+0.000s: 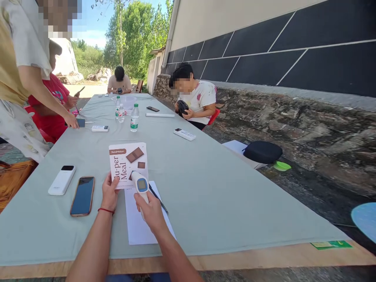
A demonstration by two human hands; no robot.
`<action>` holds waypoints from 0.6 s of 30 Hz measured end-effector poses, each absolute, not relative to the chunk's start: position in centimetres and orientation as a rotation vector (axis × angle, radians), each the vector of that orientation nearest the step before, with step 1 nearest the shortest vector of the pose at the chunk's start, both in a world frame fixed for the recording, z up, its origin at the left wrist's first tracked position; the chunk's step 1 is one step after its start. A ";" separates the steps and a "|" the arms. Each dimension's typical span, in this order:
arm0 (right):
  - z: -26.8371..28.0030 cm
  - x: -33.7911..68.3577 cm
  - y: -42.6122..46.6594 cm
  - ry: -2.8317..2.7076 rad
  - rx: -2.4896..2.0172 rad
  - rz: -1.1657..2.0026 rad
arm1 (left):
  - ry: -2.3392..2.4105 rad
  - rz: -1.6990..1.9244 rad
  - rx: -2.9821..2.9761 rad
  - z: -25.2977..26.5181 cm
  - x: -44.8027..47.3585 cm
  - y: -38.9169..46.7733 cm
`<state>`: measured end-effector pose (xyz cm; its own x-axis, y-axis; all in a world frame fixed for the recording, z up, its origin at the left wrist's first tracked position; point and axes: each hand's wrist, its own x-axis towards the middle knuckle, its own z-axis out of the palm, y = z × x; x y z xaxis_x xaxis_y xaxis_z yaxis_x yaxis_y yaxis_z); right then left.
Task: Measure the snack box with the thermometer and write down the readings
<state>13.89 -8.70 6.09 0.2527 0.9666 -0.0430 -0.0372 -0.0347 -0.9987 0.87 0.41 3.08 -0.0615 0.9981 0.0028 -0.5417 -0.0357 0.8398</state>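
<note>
White packet (128, 163) with brown lettering, held upright over a cloth-covered desk (223, 196), a thermometer (142, 185) in front of it.

From where I stand, the left hand (109, 192) is clamped on the packet's lower left corner, thumb across its face, a red string (106, 210) around that wrist; the right hand (151, 209) is wrapped around the thermometer's handle, its blue-edged screen facing the wearer, and I can't tell whether its tip touches the packet. Below the hands lies a paper sheet (141, 233), with a dark pen (159, 200) slanting across its right side. To the left a phone (82, 196) rests beside a white power bank (62, 180); farther up the desk stands a green-capped bottle (134, 118).
</note>
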 end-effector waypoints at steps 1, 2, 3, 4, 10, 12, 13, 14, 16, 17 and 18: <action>6.0 13.8 -8.7 -0.975 -1.335 1.049 | 0.796 1.481 0.757 3.0 0.9 0.4; 5.9 13.6 -8.6 -0.973 -1.348 1.036 | 0.787 1.478 0.753 2.9 1.0 0.4; 5.9 13.5 -8.6 -0.970 -1.360 1.026 | 0.784 1.477 0.748 2.8 1.0 0.5; 5.9 13.4 -8.6 -0.962 -1.369 1.019 | 0.786 1.478 0.742 2.7 1.1 0.5; 6.8 12.7 -8.5 -0.885 -1.342 1.096 | 0.804 1.467 0.760 2.8 0.9 0.7; 7.2 12.5 -8.5 -0.873 -1.305 1.136 | 0.794 1.463 0.769 3.0 0.8 0.7; 7.3 12.4 -8.5 -0.868 -1.289 1.145 | 0.791 1.461 0.765 3.2 0.8 0.7; 7.3 12.3 -8.5 -0.863 -1.278 1.145 | 0.791 1.463 0.758 3.3 0.8 0.7; 7.4 12.1 -8.5 -0.849 -1.272 1.129 | 0.796 1.469 0.751 3.4 0.7 0.7; 7.3 12.0 -8.5 -0.843 -1.273 1.123 | 0.797 1.471 0.755 3.4 0.7 0.7; 7.3 11.9 -8.5 -0.837 -1.275 1.117 | 0.797 1.474 0.761 3.5 0.7 0.7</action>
<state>11.88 -8.52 7.29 0.2837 0.9534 -0.1030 -0.1681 -0.0563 -0.9842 0.73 0.70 3.47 -0.0497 0.9988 0.0016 -0.5454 -0.0285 0.8377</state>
